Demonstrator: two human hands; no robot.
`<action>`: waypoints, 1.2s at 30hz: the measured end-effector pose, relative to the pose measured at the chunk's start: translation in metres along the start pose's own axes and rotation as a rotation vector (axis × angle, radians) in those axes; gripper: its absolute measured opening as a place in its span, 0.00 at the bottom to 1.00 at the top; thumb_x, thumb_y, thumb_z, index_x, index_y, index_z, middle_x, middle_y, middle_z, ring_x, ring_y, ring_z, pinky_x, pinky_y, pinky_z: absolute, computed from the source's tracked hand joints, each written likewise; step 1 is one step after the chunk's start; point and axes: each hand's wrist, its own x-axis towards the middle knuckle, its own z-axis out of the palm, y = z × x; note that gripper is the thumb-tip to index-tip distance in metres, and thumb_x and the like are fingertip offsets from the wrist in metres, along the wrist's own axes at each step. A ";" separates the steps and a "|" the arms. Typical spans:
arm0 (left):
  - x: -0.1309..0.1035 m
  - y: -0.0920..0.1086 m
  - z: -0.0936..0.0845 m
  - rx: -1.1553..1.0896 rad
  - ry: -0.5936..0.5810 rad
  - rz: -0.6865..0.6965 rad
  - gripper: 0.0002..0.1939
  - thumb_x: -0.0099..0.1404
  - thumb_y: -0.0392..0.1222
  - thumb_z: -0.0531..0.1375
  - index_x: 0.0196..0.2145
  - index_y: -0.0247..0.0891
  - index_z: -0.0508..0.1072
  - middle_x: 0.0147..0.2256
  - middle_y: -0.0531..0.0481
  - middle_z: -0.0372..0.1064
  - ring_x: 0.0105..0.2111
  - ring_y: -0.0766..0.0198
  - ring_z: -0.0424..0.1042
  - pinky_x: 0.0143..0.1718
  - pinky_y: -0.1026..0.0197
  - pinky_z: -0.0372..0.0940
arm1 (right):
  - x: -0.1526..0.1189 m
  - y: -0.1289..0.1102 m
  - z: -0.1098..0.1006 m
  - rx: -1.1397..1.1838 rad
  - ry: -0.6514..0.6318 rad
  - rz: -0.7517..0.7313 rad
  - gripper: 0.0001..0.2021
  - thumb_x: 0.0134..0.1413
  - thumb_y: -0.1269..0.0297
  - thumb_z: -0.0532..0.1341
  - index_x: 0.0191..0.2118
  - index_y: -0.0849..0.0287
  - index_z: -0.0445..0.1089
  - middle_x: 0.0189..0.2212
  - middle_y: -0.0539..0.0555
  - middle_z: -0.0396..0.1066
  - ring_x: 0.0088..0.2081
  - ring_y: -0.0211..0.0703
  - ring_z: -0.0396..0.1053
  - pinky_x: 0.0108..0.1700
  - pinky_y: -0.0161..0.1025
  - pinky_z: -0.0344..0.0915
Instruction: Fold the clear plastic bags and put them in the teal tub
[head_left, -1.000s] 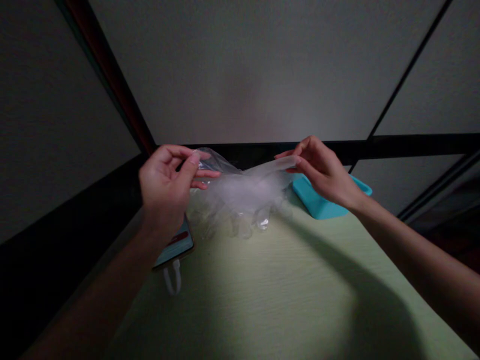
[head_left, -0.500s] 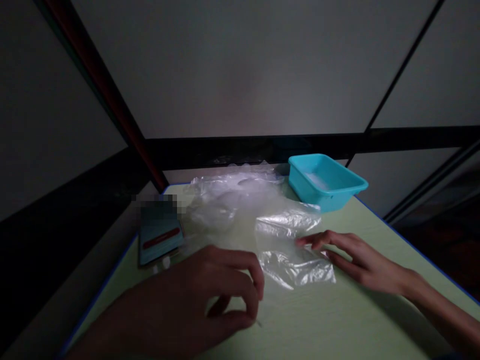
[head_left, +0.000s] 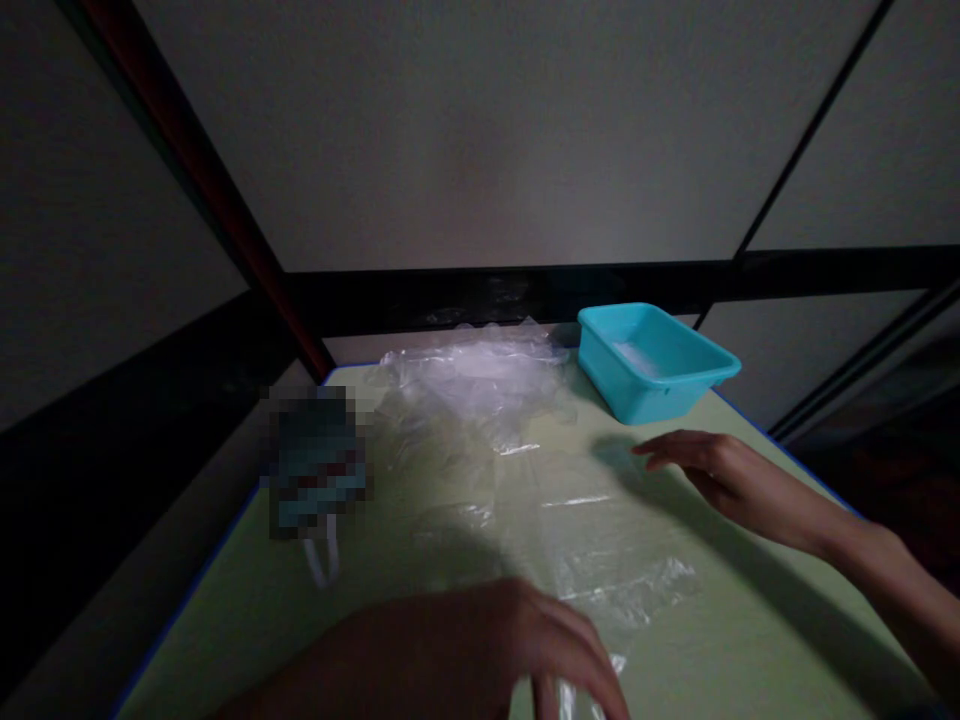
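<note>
A clear plastic bag (head_left: pixel 570 530) is spread nearly flat on the green table, its near end partly hidden by my left hand (head_left: pixel 536 645). That hand is at the bottom edge of the view with its fingers bent downward and apart over the plastic. Its fingertips are cut off by the frame. My right hand (head_left: pixel 720 475) hovers above the table on the right, fingers stretched out and nothing in them. Behind the spread bag lies a crumpled pile of clear plastic bags (head_left: pixel 472 375).
A turquoise plastic basin (head_left: pixel 641 395) stands at the back right corner, with something whitish inside. At the left is a blurred-out device (head_left: pixel 319 465) with a white loop (head_left: pixel 322 560) below it. A panelled wall (head_left: pixel 480 150) rises behind the table (head_left: pixel 247 610).
My left hand has moved right and toward me. The bunched bag near my right hand now lies flatter and reaches closer to me. My right hand has come off the plastic.
</note>
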 end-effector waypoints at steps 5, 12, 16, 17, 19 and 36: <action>0.013 -0.051 -0.014 0.572 0.476 -0.362 0.17 0.63 0.36 0.50 0.50 0.31 0.63 0.53 0.39 0.60 0.53 0.58 0.59 0.54 0.56 0.54 | 0.044 -0.041 0.033 -0.047 0.060 -0.051 0.21 0.53 0.77 0.46 0.52 0.67 0.62 0.52 0.62 0.62 0.51 0.46 0.63 0.52 0.44 0.62; 0.016 -0.105 -0.004 0.855 0.495 -0.442 0.25 0.62 0.35 0.47 0.56 0.22 0.54 0.58 0.33 0.48 0.59 0.56 0.45 0.58 0.53 0.46 | 0.071 -0.075 0.090 -0.090 0.014 -0.161 0.25 0.59 0.67 0.47 0.59 0.75 0.48 0.59 0.67 0.47 0.60 0.48 0.44 0.59 0.46 0.50; 0.013 -0.107 -0.002 0.889 0.501 -0.459 0.25 0.64 0.39 0.46 0.56 0.22 0.54 0.59 0.34 0.45 0.60 0.53 0.42 0.58 0.50 0.44 | 0.064 -0.067 0.098 -0.123 -0.011 -0.123 0.27 0.60 0.61 0.46 0.61 0.72 0.44 0.60 0.64 0.43 0.61 0.49 0.41 0.59 0.48 0.48; 0.013 -0.106 -0.001 0.908 0.497 -0.461 0.25 0.65 0.41 0.46 0.56 0.23 0.53 0.59 0.34 0.45 0.60 0.53 0.41 0.58 0.50 0.44 | 0.060 -0.063 0.097 -0.139 -0.021 -0.111 0.28 0.60 0.59 0.46 0.61 0.71 0.44 0.60 0.64 0.43 0.61 0.49 0.41 0.59 0.49 0.47; 0.013 -0.106 -0.001 0.948 0.479 -0.471 0.27 0.65 0.43 0.46 0.57 0.22 0.52 0.60 0.34 0.44 0.60 0.52 0.40 0.58 0.50 0.44 | 0.052 -0.053 0.093 -0.173 -0.047 -0.087 0.28 0.60 0.57 0.46 0.61 0.70 0.45 0.60 0.63 0.42 0.61 0.49 0.41 0.59 0.49 0.47; 0.013 -0.107 -0.012 0.978 0.410 -0.479 0.28 0.66 0.45 0.47 0.57 0.23 0.52 0.60 0.34 0.43 0.60 0.50 0.41 0.58 0.50 0.44 | 0.011 -0.007 0.068 -0.284 -0.032 0.074 0.28 0.62 0.54 0.42 0.62 0.64 0.39 0.61 0.62 0.42 0.61 0.48 0.39 0.58 0.51 0.47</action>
